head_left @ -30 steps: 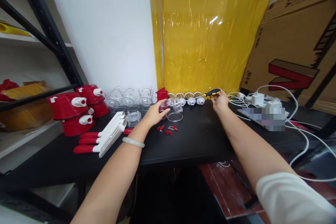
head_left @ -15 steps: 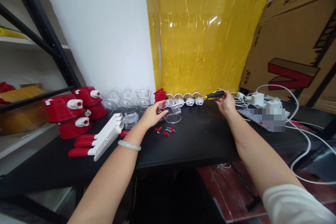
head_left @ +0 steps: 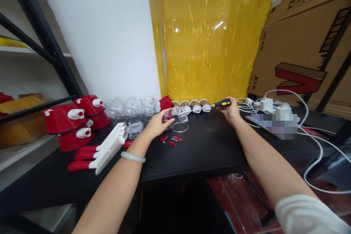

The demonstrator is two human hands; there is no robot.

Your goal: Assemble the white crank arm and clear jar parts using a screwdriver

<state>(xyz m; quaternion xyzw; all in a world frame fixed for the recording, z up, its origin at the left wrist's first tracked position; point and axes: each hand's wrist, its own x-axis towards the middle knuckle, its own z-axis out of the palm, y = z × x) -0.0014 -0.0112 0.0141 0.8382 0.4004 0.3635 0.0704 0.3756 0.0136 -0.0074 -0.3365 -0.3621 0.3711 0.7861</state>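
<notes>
Here, the scene in lines:

Left hand: the left hand point(head_left: 157, 124) reaches over the black surface point(head_left: 208, 146) and its fingers curl around a small clear plastic part point(head_left: 172, 112), which it holds a little above the surface.

Right hand: the right hand point(head_left: 231, 111) is closed on the black and yellow handle of a screwdriver point(head_left: 216, 105); the thin shaft points left, toward the clear part.

Place of the parts: the clear plastic part is at the far middle of the surface, just in front of a small red block point(head_left: 165, 103). A clear ring point(head_left: 179, 127) lies just below it.

Small pieces: red clips with tiny screws point(head_left: 171, 140) lie loose near the left hand, not in use.

Progress, as I judge: the tool and the part are both in hand, but the tip is not yet in a screw. The loose pieces suggest most fastening remains.

Around: red lids point(head_left: 68, 124), red and white handles point(head_left: 104, 150), clear cups point(head_left: 131, 106), a row of gold-banded pieces point(head_left: 192, 105), and white chargers with cables point(head_left: 271, 106).
</notes>
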